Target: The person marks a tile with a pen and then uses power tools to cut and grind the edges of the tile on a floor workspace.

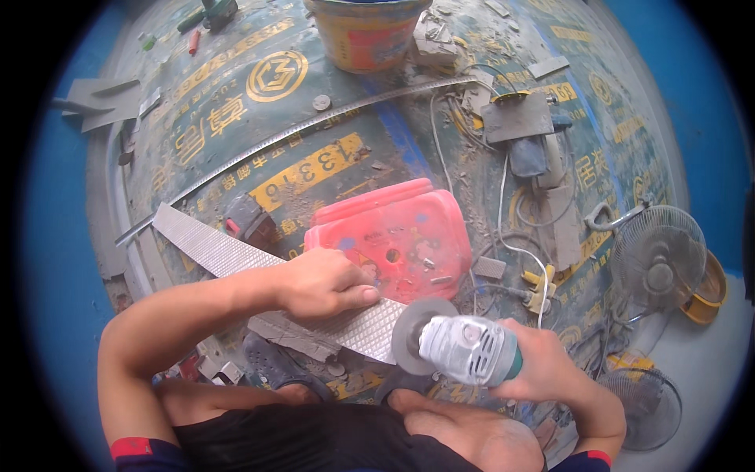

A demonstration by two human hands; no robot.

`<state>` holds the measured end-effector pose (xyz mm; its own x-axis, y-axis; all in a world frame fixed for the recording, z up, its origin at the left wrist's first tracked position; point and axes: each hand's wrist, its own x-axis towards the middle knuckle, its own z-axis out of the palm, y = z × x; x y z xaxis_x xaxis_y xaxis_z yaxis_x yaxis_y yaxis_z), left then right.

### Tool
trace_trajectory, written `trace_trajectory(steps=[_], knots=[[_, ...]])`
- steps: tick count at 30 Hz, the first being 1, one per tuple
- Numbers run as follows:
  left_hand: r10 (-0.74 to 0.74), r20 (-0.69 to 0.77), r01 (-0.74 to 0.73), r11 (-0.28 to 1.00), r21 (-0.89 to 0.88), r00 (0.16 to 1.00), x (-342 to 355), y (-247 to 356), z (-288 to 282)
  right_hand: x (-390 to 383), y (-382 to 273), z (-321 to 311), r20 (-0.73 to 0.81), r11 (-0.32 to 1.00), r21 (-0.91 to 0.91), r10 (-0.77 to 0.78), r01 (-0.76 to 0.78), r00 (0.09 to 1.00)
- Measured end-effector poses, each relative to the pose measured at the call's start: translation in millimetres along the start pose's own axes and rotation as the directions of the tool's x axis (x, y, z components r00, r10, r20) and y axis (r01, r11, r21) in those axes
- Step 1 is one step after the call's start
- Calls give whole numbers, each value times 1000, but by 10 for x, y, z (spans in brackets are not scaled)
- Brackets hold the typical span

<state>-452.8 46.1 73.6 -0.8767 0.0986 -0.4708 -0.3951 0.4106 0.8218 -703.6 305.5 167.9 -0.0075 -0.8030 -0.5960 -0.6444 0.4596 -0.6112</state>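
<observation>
My left hand (326,282) is closed on a long grey tile strip (216,250) with a raised diamond pattern, its thumb pressed along the surface. The strip slants from the upper left to the lower middle, over the near edge of a red plastic stool (429,228). In my right hand (543,362) is an angle grinder (464,348) with a pale, dusty head. Its round disc (406,334) meets the near right end of the strip. Whether the disc is spinning, I cannot tell. The right fingers are partly hidden behind the grinder.
A bucket (366,39) stands at the far side, and a long metal straightedge (307,122) crosses the floor sheeting. Cables and a yellow power socket (539,289) lie right of the stool. A fan (659,256) stands at right. Tile pieces and rubble surround my feet.
</observation>
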Motion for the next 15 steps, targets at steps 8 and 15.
trace_trajectory(steps=[8,15], knots=[[5,17,-5,1000,-7,1000,9,-3,-4,-45,25,75,36,999,23,-47,46,998],[4,22,-4,1000,15,1000,10,-49,61,33,111,62,-11,1000,23,14,-14,1000]])
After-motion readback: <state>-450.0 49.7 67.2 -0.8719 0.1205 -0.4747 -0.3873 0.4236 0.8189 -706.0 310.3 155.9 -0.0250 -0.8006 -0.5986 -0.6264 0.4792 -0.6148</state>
